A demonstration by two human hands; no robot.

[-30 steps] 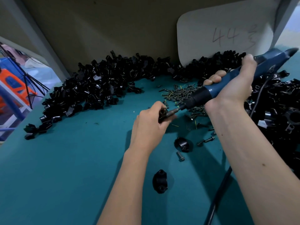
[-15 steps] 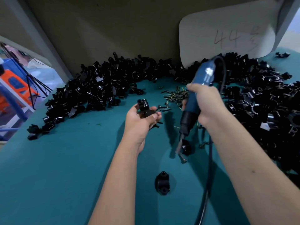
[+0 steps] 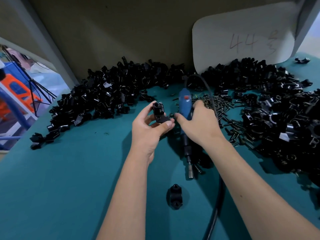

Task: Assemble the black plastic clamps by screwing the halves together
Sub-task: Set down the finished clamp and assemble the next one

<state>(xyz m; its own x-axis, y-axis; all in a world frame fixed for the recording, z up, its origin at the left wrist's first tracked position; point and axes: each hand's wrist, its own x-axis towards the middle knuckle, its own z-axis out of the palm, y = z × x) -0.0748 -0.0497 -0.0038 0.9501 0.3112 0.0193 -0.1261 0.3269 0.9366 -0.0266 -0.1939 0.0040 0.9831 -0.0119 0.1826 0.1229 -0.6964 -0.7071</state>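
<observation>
left hand (image 3: 149,129) pinches a clamp (image 3: 160,112). right hand (image 3: 199,125) grips the driver (image 3: 185,108), tip down by a screw (image 3: 197,168).

Two bare forearms reach in from the bottom edge, with no sleeve, glove, watch or ring showing on either; the left hand (image 3: 149,129) has short, plainly trimmed nails, the thumbnail pale and unpainted; the right hand (image 3: 199,125) shows its back and knuckles, its nails mostly hidden; a small dark mole sits on the right forearm (image 3: 241,196), towards the elbow.
</observation>
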